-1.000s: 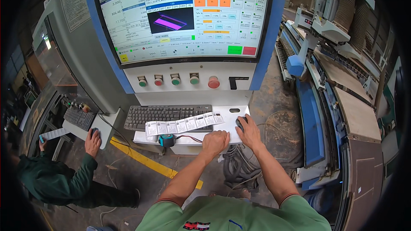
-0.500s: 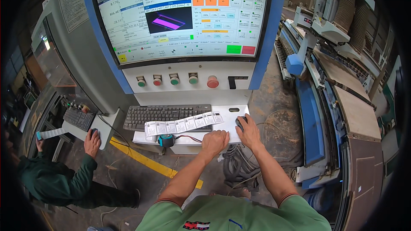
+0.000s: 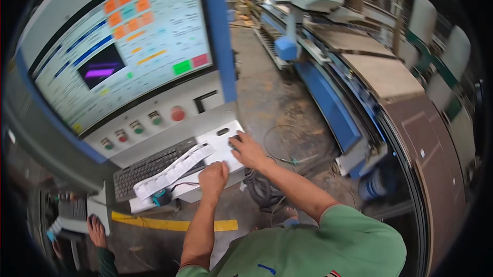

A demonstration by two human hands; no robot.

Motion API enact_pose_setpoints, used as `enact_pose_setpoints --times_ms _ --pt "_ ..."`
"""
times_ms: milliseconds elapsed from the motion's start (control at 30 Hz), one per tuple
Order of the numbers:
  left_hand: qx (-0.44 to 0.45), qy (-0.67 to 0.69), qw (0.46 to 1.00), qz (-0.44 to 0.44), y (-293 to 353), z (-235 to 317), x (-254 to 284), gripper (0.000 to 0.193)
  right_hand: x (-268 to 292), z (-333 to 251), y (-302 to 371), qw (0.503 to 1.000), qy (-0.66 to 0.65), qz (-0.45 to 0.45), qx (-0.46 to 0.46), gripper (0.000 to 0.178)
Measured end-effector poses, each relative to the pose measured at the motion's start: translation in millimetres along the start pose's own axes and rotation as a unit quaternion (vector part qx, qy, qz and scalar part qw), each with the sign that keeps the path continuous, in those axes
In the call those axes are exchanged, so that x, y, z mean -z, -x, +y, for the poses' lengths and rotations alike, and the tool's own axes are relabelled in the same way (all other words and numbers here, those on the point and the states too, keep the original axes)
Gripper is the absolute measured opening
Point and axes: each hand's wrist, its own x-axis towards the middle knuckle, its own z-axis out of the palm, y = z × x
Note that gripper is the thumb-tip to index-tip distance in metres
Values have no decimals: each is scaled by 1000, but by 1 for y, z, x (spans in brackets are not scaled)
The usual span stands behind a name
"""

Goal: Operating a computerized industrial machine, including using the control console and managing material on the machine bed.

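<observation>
My right hand rests over a dark computer mouse at the right end of a white shelf. Closed into a fist, my left hand lies at the shelf's front edge; whatever its fingers may hold is hidden. Left of it sit a teal and black tape measure and its dark red cord, which runs toward that fist. A strip of white printed labels lies slantwise across the black keyboard. Above stands a large lit monitor with orange, green and red on-screen buttons.
Below the monitor is a row of push buttons, including a large red one. A blue machine with boards stretches along the right. Grey hose lies under the shelf. At lower left, another person's hand is on a mouse.
The view has swung right, so the monitor and shelf sit further left and tilted, and more of the machine shows. Both my hands keep their places at the shelf.
</observation>
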Motion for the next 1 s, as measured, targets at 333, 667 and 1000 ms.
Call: enact_pose_setpoints --times_ms 333,667,1000 --pt "9 0 1000 -5 -10 12 -3 33 18 0 4 999 34 3 -14 51" --pt "-1 -23 1000 -8 -6 9 -3 30 20 -4 5 999 25 -3 -21 51" --pt "-9 -22 1000 -13 -9 11 -6 30 21 -1 5 999 30 0 -25 53"
